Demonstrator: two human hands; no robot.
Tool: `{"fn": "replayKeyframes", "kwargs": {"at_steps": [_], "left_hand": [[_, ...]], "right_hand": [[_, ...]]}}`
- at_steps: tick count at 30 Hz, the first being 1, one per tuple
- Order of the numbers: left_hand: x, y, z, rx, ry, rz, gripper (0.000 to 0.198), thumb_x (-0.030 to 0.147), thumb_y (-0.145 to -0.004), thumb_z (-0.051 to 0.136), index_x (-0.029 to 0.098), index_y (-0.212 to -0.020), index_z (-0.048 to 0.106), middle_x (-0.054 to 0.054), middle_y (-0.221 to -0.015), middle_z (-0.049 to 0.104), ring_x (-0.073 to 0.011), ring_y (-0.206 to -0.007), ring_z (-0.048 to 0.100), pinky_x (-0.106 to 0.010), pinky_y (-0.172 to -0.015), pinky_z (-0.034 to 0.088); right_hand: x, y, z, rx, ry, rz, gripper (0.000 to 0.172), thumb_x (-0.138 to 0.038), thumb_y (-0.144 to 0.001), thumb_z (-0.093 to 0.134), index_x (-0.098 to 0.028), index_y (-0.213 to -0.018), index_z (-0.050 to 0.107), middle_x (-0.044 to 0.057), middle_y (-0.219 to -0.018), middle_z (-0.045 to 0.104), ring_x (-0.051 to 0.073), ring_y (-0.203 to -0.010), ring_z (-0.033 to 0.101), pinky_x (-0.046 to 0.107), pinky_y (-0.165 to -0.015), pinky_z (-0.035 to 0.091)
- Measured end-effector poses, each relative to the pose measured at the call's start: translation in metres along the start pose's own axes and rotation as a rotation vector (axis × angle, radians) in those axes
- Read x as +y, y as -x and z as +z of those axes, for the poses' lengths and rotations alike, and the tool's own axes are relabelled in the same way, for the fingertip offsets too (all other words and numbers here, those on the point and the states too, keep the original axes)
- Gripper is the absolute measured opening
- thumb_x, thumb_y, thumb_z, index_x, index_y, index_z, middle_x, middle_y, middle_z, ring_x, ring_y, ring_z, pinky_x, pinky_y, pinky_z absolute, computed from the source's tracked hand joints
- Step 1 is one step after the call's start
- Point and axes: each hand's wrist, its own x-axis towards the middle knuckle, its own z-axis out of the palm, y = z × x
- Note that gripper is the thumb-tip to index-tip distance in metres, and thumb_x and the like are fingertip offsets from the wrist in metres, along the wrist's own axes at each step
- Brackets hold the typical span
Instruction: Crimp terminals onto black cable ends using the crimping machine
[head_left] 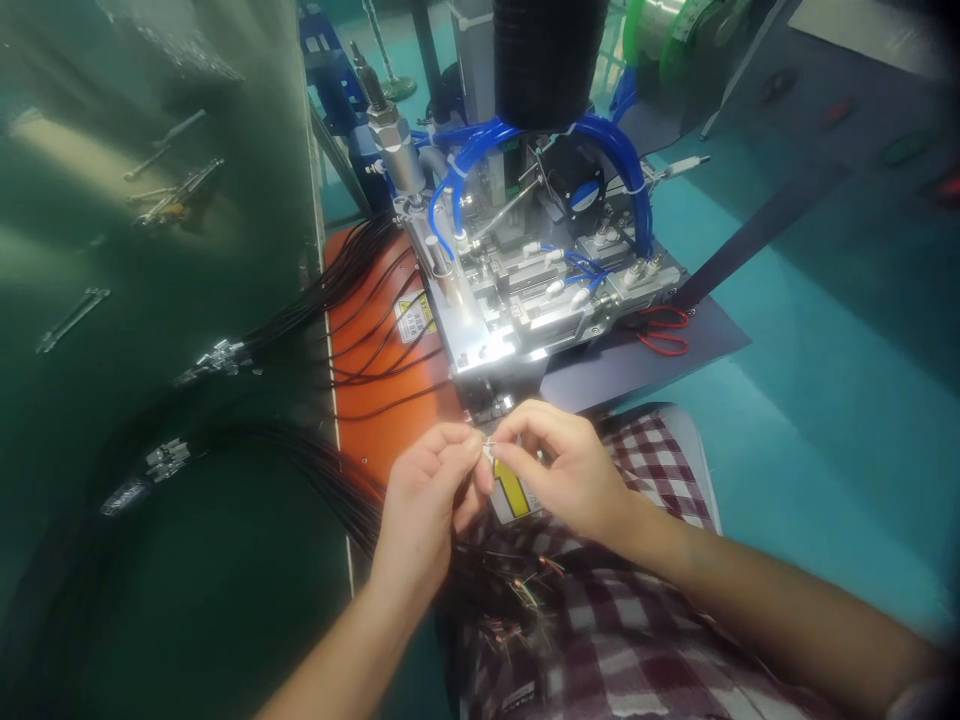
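Observation:
My left hand (424, 485) and my right hand (562, 465) meet just in front of the bench machine, both closed in a pinch. Between their fingertips is a thin wire end (489, 443), pale at the tip; fingers cover most of it. Below my hands, a bundle of black cables hangs over my lap, its stripped copper ends (525, 595) fanned out on the checked cloth. Right behind my fingers stands the metal machine (480, 340), with blue air hoses (480, 150). A yellow and white label (514, 492) shows beneath the fingertips.
Black cables (360, 250) run across the orange plate (390, 400) onto the dark green table (247, 600). Silver connectors (169, 458) lie there, with several metal pieces (180, 190) farther back. A green-rimmed spool (660, 30) and a black duct (547, 60) are above. A red cord (664, 335) lies right.

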Motion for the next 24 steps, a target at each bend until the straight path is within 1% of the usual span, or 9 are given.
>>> {"fn": "replayKeyframes", "kwargs": {"at_steps": [4,9,10,12,15,17,19,21,24], "left_hand": [[-0.0001,-0.0004,-0.0004,0.002,0.022,-0.019,0.019,0.032,-0.084,0.063,0.015,-0.078,0.056,0.004,-0.054,0.057,-0.0007,-0.035,0.033,-0.016,-0.040,0.021],[-0.0024,0.0005,-0.0007,-0.020,0.025,-0.037,0.019,0.032,-0.085,0.061,0.015,-0.078,0.055,0.004,-0.054,0.057,-0.0006,-0.034,0.033,-0.017,-0.041,0.023],[-0.0028,0.0007,-0.0006,-0.031,0.016,-0.031,0.019,0.032,-0.086,0.060,0.015,-0.078,0.055,0.004,-0.055,0.058,-0.0007,-0.034,0.033,-0.017,-0.041,0.024],[-0.0031,0.0009,-0.0004,-0.038,0.010,-0.017,0.019,0.031,-0.087,0.059,0.015,-0.078,0.055,0.004,-0.054,0.057,-0.0009,-0.035,0.032,-0.017,-0.041,0.024],[-0.0012,0.0005,-0.0001,-0.017,0.027,-0.019,0.018,0.031,-0.086,0.060,0.015,-0.079,0.055,0.006,-0.051,0.053,-0.0013,-0.036,0.031,-0.015,-0.039,0.021],[0.0007,-0.0001,-0.0001,-0.012,0.031,-0.037,0.019,0.032,-0.086,0.060,0.015,-0.078,0.055,0.006,-0.049,0.051,-0.0014,-0.036,0.030,-0.015,-0.038,0.018],[0.0017,-0.0007,-0.0001,-0.015,0.027,-0.047,0.021,0.032,-0.086,0.060,0.014,-0.076,0.054,0.006,-0.049,0.051,-0.0013,-0.036,0.030,-0.014,-0.038,0.019],[0.0015,-0.0013,0.0000,-0.018,0.022,-0.045,0.021,0.032,-0.087,0.060,0.014,-0.076,0.054,0.006,-0.049,0.051,-0.0014,-0.037,0.030,-0.014,-0.038,0.019],[0.0002,-0.0019,0.0005,-0.028,0.011,-0.046,0.022,0.032,-0.086,0.061,0.014,-0.076,0.054,0.005,-0.049,0.050,-0.0017,-0.038,0.030,-0.014,-0.037,0.019]], "right_hand": [[0.0020,0.0014,0.0025,0.000,-0.006,0.022,0.011,-0.016,-0.085,0.060,-0.018,-0.074,0.060,-0.001,-0.073,0.059,0.010,-0.059,0.051,0.024,-0.058,0.042],[0.0034,0.0025,0.0067,0.011,0.054,-0.070,0.014,-0.019,-0.088,0.056,-0.018,-0.074,0.057,0.000,-0.072,0.059,0.012,-0.064,0.053,0.027,-0.061,0.042],[0.0031,0.0027,0.0073,0.014,0.052,-0.057,0.015,-0.019,-0.088,0.055,-0.018,-0.073,0.056,0.000,-0.072,0.058,0.012,-0.064,0.053,0.028,-0.062,0.042],[0.0024,0.0029,0.0076,0.019,0.015,0.028,0.016,-0.021,-0.089,0.054,-0.018,-0.073,0.054,0.000,-0.071,0.058,0.012,-0.063,0.053,0.027,-0.061,0.043],[0.0027,0.0025,0.0053,-0.008,-0.050,0.171,0.015,-0.023,-0.089,0.053,-0.019,-0.075,0.054,-0.001,-0.069,0.058,0.012,-0.060,0.053,0.026,-0.058,0.044],[0.0041,0.0022,0.0030,-0.017,-0.062,0.191,0.011,-0.023,-0.088,0.054,-0.019,-0.078,0.057,0.000,-0.072,0.060,0.012,-0.061,0.054,0.025,-0.058,0.045],[0.0054,0.0022,0.0018,0.005,-0.063,0.156,0.004,-0.022,-0.086,0.058,-0.019,-0.085,0.059,0.001,-0.078,0.063,0.012,-0.062,0.055,0.025,-0.059,0.046],[0.0056,0.0025,0.0023,0.040,-0.058,0.097,0.004,-0.020,-0.084,0.060,-0.019,-0.087,0.061,0.001,-0.082,0.064,0.011,-0.061,0.054,0.025,-0.060,0.046],[0.0037,0.0025,0.0045,0.068,-0.043,0.025,0.006,-0.014,-0.083,0.058,-0.018,-0.080,0.062,0.000,-0.077,0.061,0.009,-0.058,0.051,0.024,-0.056,0.044]]}}
